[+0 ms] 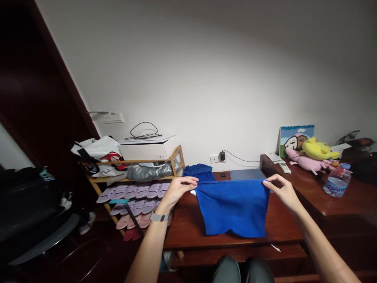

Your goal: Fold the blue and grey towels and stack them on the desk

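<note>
Our blue cloth [234, 208] hangs spread over the brown table [284, 226], its lower hem short of the front edge at six o'clock; wood shows at three and nine. Our left hand [178, 190] pinches the cloth's ten o'clock corner, our right hand [283, 193] the two o'clock corner. Slippers [129, 191] sit farther out at nine.

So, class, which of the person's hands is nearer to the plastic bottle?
Right. The right hand pinches the upper right corner of the blue cloth, with the plastic bottle off to its right; the left hand pinches the upper left corner, farther from the bottle.
</note>
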The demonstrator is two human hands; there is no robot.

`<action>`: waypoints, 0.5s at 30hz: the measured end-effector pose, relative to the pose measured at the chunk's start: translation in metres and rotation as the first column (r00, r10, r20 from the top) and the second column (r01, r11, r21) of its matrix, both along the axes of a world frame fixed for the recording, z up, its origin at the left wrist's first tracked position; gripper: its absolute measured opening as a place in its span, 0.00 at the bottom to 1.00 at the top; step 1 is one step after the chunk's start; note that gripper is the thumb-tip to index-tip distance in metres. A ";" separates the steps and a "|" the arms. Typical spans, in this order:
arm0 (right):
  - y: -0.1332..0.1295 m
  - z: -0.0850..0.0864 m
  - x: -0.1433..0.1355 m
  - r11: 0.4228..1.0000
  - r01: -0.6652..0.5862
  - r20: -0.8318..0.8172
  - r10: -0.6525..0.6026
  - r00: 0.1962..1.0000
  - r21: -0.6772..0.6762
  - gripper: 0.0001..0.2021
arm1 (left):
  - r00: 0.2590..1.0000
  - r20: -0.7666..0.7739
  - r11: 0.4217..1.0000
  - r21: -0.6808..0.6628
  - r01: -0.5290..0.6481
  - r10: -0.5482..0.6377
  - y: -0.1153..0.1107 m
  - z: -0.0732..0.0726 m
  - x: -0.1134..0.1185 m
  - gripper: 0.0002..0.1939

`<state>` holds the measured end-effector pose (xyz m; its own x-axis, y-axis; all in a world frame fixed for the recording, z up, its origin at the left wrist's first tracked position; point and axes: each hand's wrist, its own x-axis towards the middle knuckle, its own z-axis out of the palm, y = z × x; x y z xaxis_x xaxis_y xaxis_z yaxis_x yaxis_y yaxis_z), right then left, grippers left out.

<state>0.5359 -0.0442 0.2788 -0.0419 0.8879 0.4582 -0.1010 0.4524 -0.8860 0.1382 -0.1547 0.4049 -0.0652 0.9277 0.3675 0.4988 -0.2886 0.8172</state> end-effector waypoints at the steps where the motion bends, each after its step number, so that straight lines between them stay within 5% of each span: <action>1: -0.001 0.001 0.001 1.000 0.002 0.005 -0.002 1.000 0.006 0.26 | 1.000 -0.003 1.000 0.005 0.004 -0.004 0.000 0.000 0.000 0.13; 6: -0.006 -0.002 0.003 0.998 0.023 0.034 -0.025 0.999 0.059 0.24 | 0.999 -0.002 0.999 0.021 0.040 -0.040 -0.003 -0.002 -0.001 0.16; 15: -0.014 -0.011 0.018 0.997 0.081 0.055 -0.080 0.995 -0.008 0.23 | 0.930 -0.309 0.976 -0.144 0.161 -0.199 -0.028 0.002 0.016 0.08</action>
